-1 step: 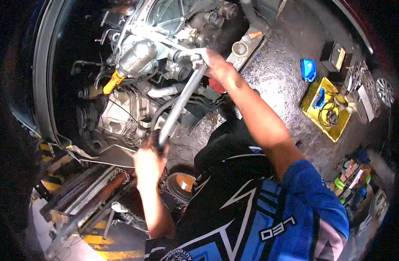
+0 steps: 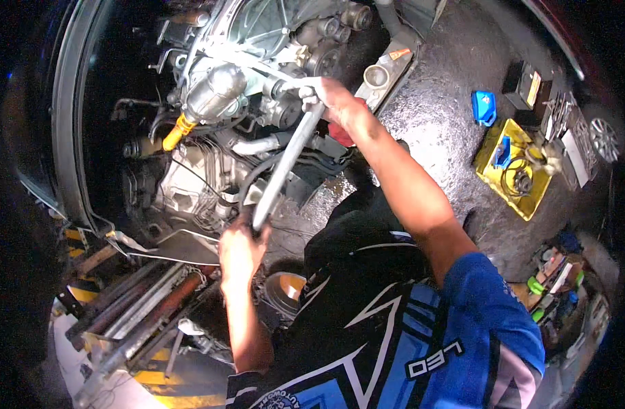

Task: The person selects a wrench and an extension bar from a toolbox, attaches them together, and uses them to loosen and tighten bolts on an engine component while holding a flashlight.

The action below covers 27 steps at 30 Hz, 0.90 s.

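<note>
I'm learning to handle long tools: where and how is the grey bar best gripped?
Probably toward both ends, from the side of the wearer: the grey bar is long and straight, slanting across the front, between left hand and right hand.

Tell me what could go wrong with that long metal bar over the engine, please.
The right hand, at the upper end of the metal bar, appears close to hard engine parts; a slip might scrape its knuckles.

The left hand grips the lower end, so if the bar jerked, it could strain that wrist.

The floor looks shiny; if wet or oily, footing could be poor.
</note>
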### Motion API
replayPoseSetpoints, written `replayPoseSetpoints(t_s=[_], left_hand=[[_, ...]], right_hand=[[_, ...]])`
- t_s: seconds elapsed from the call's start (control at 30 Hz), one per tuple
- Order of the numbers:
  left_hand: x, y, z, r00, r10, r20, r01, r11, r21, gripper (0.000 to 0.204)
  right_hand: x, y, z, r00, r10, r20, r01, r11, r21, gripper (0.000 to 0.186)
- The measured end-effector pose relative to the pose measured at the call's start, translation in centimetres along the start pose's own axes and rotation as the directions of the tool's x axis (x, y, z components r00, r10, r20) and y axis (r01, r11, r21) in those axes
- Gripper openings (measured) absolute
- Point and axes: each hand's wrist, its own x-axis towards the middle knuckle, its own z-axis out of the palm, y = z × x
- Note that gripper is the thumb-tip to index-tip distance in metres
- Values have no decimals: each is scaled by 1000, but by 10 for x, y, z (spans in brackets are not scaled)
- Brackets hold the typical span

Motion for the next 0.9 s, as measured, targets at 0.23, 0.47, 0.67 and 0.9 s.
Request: replayPoseSetpoints(t_s=[0.23, 0.47, 0.67, 0.9], left_hand=[[49, -69, 189, 983, -133, 128, 152, 977, -147, 66], [80, -73, 232, 995, -9, 98, 48, 915, -400, 56], [86, -99, 282, 997, 65, -41, -73, 971, -226, 63], [148, -20, 326, 974, 218, 63, -113, 704, -701, 29]], right_hand=[[10, 35, -3, 927, -363, -97, 315, 892, -326, 16], [6, 24, -4, 856, -509, -91, 243, 551, -798, 25], [-9, 15, 18, 857, -498, -132, 170, 514, -841, 23], [-22, 2, 6, 767, -623, -152, -28, 204, -979, 35]])
